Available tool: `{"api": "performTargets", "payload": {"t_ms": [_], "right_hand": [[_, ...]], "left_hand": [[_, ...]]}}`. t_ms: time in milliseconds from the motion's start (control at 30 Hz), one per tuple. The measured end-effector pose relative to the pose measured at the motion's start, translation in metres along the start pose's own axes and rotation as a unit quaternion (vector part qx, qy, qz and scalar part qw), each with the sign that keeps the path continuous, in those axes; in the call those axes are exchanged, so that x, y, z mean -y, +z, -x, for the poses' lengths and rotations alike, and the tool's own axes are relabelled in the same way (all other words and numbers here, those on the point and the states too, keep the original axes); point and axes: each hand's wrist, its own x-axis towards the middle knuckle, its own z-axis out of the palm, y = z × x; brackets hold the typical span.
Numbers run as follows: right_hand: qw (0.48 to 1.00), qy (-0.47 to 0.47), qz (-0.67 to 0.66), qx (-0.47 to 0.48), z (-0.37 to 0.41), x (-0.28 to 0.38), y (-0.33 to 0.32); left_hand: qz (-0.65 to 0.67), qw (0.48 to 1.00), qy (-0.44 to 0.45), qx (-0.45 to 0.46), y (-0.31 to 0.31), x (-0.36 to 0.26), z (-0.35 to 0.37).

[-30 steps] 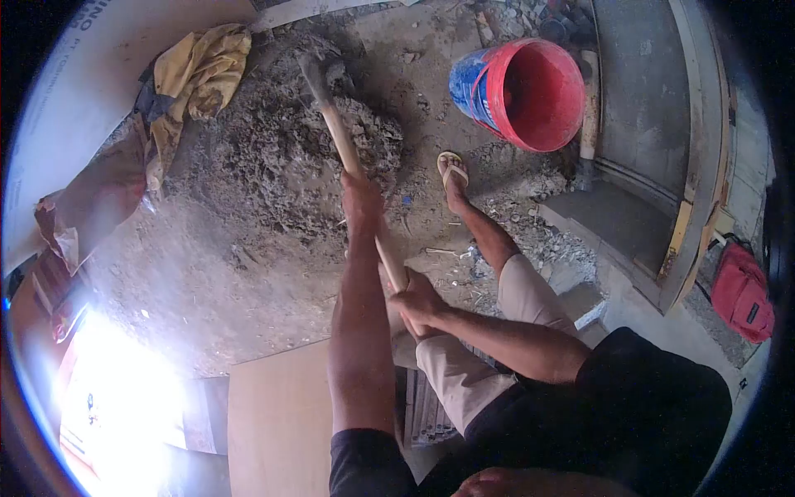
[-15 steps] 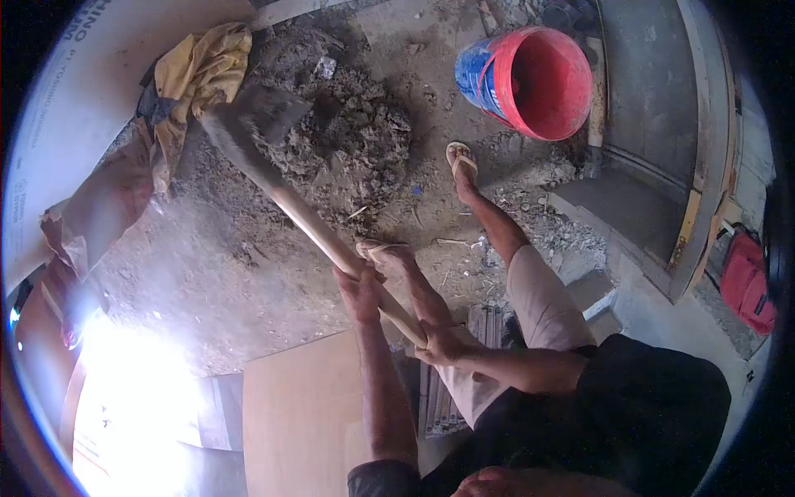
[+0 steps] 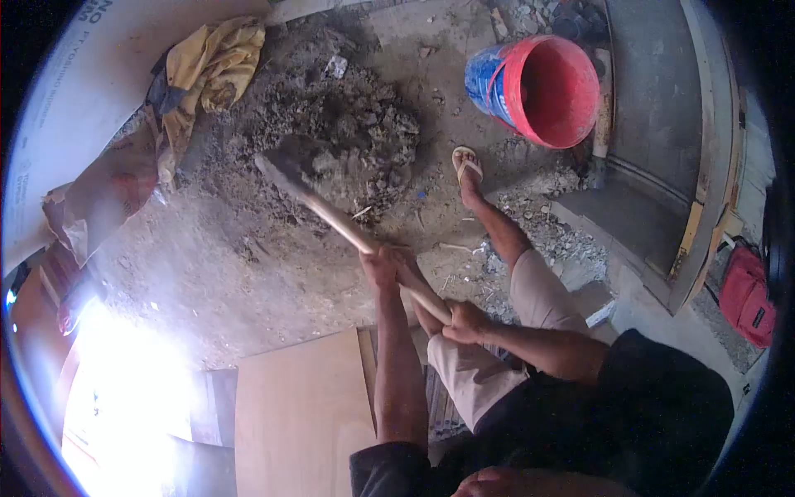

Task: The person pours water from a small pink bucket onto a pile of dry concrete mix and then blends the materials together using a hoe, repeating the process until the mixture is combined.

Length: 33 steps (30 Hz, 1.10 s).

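My left hand (image 3: 381,267) is wrapped round the middle of a long wooden handle (image 3: 333,217). Nearer my body, my right hand (image 3: 467,322) grips the handle's lower end. The handle slants up and left to a grey, dusty tool head (image 3: 277,172), whose blade is hard to make out against the soil. That head is at the left side of a pile of dark, lumpy soil (image 3: 377,137).
A red and blue bucket (image 3: 490,83) lies tilted at the upper right. Yellow cloth (image 3: 232,62) is at the upper left. A wooden board (image 3: 302,414) is at the bottom, a red bag (image 3: 748,294) at the far right. My sandalled foot (image 3: 466,166) stands beside the pile.
Both hands have moved a little right with the handle. The tool head has come down and right, away from the yellow cloth to the soil pile. The view has shifted slightly.
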Motion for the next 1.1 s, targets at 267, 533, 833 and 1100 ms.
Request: {"api": "performTargets", "payload": {"t_ms": [267, 533, 833, 1100], "right_hand": [[0.999, -0.016, -0.009, -0.033, 0.017, -0.02, -0.006], [0.999, 0.024, -0.024, -0.031, -0.008, -0.03, -0.031], [0.999, -0.01, -0.017, -0.032, -0.003, -0.055, -0.01], [0.998, 0.009, -0.017, -0.052, -0.031, -0.027, -0.028]], "left_hand": [[0.005, 0.995, 0.087, -0.04, 0.034, -0.054, 0.076], [-0.269, 0.962, -0.007, -0.035, 0.027, 0.065, -0.044], [0.002, 0.995, 0.098, -0.005, 0.046, -0.001, 0.038], [-0.199, 0.979, -0.002, -0.035, 0.057, -0.021, -0.024]]}}
